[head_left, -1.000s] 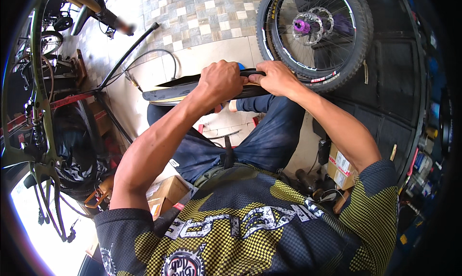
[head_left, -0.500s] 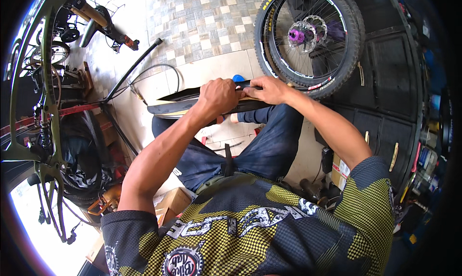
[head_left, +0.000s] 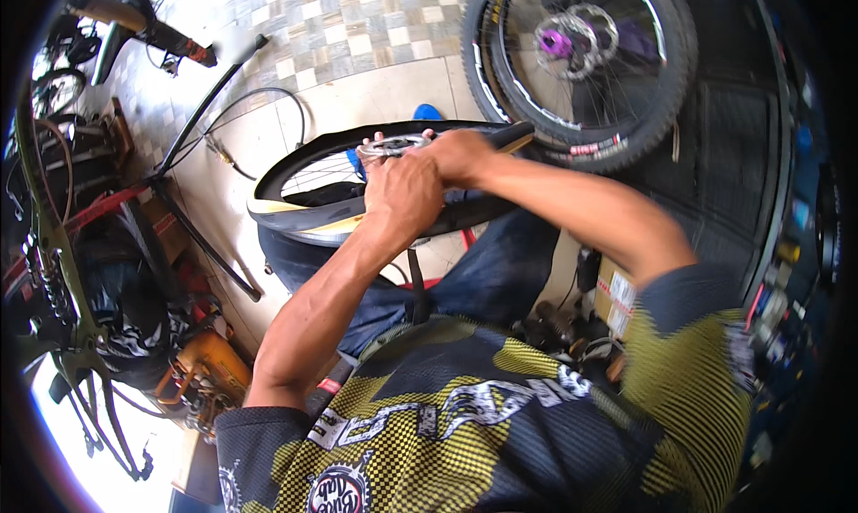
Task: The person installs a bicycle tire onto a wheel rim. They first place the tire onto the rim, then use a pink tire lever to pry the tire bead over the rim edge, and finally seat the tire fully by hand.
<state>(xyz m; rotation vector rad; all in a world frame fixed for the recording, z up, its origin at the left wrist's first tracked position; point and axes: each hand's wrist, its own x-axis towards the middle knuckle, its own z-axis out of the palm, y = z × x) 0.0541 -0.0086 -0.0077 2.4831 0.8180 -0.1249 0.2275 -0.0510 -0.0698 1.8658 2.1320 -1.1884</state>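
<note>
A bicycle wheel (head_left: 308,216) with a black tyre and tan sidewall lies tilted across my thighs. Its spokes show at the left, and a metal brake disc (head_left: 393,146) stands up at its middle. My left hand (head_left: 404,191) reaches over the near rim to the hub, fingers curled around the disc area. Close against it, my right hand (head_left: 458,157) is also over the wheel's middle, smeared by motion. Its fingers are mostly hidden, so I cannot make out its grip.
Another wheel with a purple hub (head_left: 555,43) lies at the far right. A black tube (head_left: 192,120) and a cable loop (head_left: 299,111) are on the tiled floor at the left. Nearby are a green bike frame (head_left: 67,307), an orange object (head_left: 214,365) and a cardboard box (head_left: 617,290).
The wheel has tipped so its spokes and disc show. My hands have moved from the tyre edge to its middle, crowding together. The view has shifted slightly.
</note>
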